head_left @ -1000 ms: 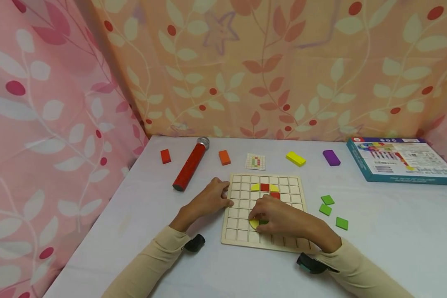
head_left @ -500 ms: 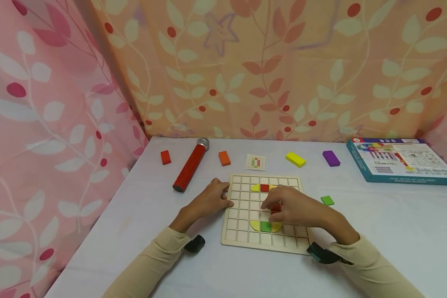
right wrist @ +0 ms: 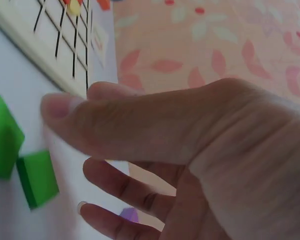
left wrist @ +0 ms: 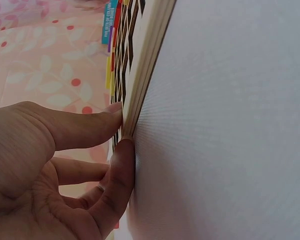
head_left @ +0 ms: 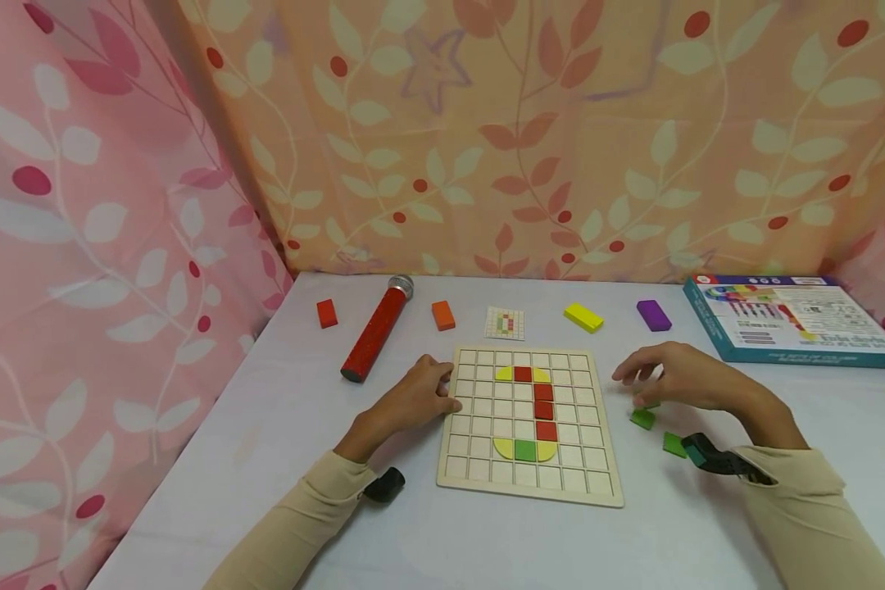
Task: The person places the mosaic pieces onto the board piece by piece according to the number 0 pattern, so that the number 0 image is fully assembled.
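Currently left hand [head_left: 413, 394] pinches the left edge of the grid board [head_left: 503, 408], flat mid-tabletop [head_left: 265, 401] with red tiles [head_left: 543, 410] set on it. Right hand [head_left: 696, 378] grip is relaxed, fingers partly spread, over the loose green tiles [head_left: 642, 419] right of the board

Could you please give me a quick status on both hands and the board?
Left hand holds left edge of grid board. Right hand empty, above loose green tiles. Coloured tiles set on board. Nothing visibly blocking right hand from green tiles.
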A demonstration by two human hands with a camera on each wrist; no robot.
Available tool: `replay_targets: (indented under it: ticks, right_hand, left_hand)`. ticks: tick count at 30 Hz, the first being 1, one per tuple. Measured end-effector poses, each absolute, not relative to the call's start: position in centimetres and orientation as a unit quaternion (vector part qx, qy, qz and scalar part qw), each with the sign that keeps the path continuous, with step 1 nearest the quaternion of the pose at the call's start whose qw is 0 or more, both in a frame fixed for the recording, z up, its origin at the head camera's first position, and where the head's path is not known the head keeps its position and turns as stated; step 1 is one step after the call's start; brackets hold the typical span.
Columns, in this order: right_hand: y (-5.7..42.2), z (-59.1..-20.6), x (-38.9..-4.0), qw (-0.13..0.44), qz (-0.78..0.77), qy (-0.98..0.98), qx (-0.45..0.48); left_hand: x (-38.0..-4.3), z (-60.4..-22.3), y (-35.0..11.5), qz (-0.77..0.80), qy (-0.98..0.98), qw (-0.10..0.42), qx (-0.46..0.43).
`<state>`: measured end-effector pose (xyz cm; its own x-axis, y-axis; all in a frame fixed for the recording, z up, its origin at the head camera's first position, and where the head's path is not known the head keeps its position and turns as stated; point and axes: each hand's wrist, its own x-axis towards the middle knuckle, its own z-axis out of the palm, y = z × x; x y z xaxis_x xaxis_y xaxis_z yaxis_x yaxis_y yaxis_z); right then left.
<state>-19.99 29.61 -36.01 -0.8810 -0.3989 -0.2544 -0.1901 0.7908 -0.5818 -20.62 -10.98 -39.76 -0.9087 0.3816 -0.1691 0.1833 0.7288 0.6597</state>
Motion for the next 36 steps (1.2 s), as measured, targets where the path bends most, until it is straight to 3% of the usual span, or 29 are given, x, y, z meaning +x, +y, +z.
replay_targets:
  ticks: [9,25,36]
  right_hand:
    - [32.3,-37.2,-20.4,0.207,-0.293,0.923,-0.137]
    - [32.2,-37.4,-20.8,0.216,-0.276,0.931,-0.105]
    - [28.3,-36.8,-20.3,0.149,-0.297,0.928,-0.166]
  left_hand:
    - [-20.6,-39.9,-11.1,0.336,0.917,0.147,0.154]
    - [-20.7,-40.1,-11.1,0.332,0.919,0.145,0.157]
    - [-20.8,-40.0,-11.1,0.338,0.916,0.147,0.158]
